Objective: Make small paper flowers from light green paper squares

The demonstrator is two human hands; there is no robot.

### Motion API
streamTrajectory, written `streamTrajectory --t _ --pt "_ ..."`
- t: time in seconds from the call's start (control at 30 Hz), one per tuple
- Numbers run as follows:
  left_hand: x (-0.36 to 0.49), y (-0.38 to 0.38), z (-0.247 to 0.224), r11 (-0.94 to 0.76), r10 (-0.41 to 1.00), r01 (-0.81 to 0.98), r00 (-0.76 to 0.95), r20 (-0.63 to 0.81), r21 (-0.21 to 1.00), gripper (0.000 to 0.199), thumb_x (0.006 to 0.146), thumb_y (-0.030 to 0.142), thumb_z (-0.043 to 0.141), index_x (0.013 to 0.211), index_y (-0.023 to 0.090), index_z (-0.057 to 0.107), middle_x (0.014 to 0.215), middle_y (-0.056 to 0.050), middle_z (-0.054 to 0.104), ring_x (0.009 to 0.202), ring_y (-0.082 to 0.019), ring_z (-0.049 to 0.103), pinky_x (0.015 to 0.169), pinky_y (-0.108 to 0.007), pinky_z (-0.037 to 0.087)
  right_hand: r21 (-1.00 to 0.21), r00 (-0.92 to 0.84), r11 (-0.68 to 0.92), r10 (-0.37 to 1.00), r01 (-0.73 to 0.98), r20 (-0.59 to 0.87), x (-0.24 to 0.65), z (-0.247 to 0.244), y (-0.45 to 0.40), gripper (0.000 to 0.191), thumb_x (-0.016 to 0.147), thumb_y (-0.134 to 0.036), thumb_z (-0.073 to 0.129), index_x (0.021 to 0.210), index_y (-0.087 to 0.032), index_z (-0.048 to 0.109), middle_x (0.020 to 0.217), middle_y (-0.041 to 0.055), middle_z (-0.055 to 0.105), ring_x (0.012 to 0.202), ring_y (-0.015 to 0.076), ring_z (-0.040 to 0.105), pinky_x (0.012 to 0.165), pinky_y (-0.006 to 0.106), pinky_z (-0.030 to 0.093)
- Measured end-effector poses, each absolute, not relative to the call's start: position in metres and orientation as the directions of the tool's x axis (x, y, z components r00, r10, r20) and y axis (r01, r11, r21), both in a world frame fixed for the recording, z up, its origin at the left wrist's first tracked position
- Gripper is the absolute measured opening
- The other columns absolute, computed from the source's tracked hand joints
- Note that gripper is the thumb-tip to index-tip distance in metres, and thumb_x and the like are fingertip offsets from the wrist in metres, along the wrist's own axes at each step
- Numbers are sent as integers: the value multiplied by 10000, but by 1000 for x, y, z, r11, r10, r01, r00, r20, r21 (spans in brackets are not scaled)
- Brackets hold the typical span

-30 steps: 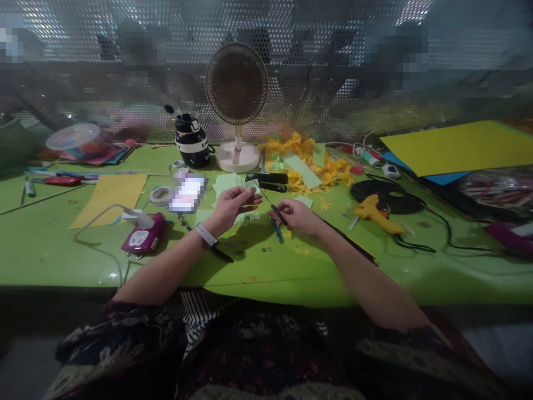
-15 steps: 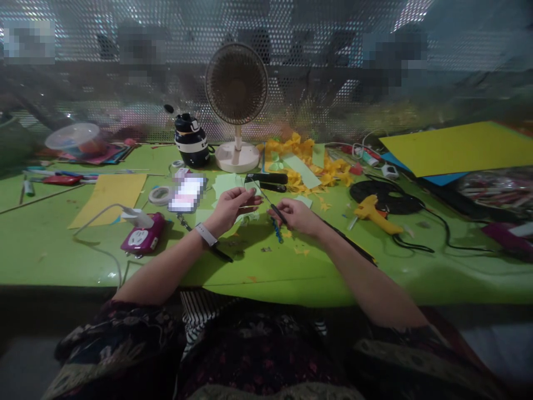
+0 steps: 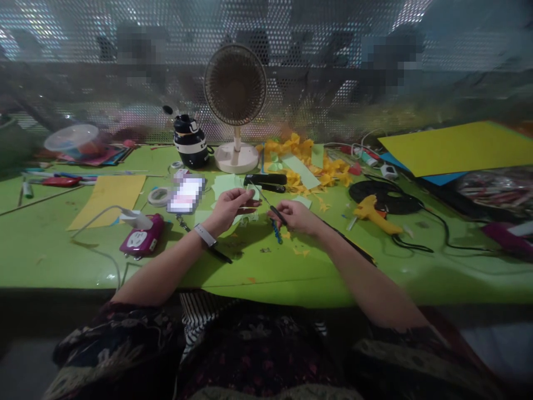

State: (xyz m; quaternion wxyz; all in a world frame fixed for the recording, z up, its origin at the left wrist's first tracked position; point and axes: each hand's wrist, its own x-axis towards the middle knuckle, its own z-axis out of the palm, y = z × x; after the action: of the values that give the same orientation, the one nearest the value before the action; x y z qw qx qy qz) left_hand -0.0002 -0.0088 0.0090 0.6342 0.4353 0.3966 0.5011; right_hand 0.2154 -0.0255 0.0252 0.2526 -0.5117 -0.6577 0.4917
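My left hand (image 3: 234, 208) is closed in a pinch near the middle of the green table, above pale green paper pieces (image 3: 225, 186). Pale paper shows at its fingertips. In my right hand (image 3: 296, 218) is a thin tool (image 3: 277, 213) with a dark handle; its narrow metal tip points up and left toward my left fingertips. A blue twisted cord or charm (image 3: 276, 232) hangs or lies just below my right hand. Behind both hands rests a black stapler (image 3: 266, 181).
Beyond the hands stand a fan (image 3: 236, 158) and a dark bottle (image 3: 191, 147). Orange paper flowers (image 3: 333, 169) lie behind right. A phone (image 3: 187, 194), tape roll (image 3: 159, 196) and purple power adapter (image 3: 141, 236) sit left; a yellow glue gun (image 3: 377, 215) lies right.
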Motion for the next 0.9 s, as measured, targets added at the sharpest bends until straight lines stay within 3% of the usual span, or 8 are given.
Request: streamTrajectory --t 0.27,0.9 --pt "0 -9 9 131 978 -288 191 -77 949 323 776 386 842 804 143 631 793 -66 753 782 -169 754 737 -285 584 -912 -356 8 922 409 -152 215 27 -30 507 787 -658 732 832 -172 596 695 35 649 512 96 481 467 249 332" --pt "-3 -4 4 99 987 -334 152 -50 937 314 746 369 857 841 129 677 776 -54 740 764 -168 746 722 -286 590 -920 -373 -35 907 391 -194 214 34 -32 531 775 -674 743 779 -167 587 643 31 650 408 50 410 372 205 292"
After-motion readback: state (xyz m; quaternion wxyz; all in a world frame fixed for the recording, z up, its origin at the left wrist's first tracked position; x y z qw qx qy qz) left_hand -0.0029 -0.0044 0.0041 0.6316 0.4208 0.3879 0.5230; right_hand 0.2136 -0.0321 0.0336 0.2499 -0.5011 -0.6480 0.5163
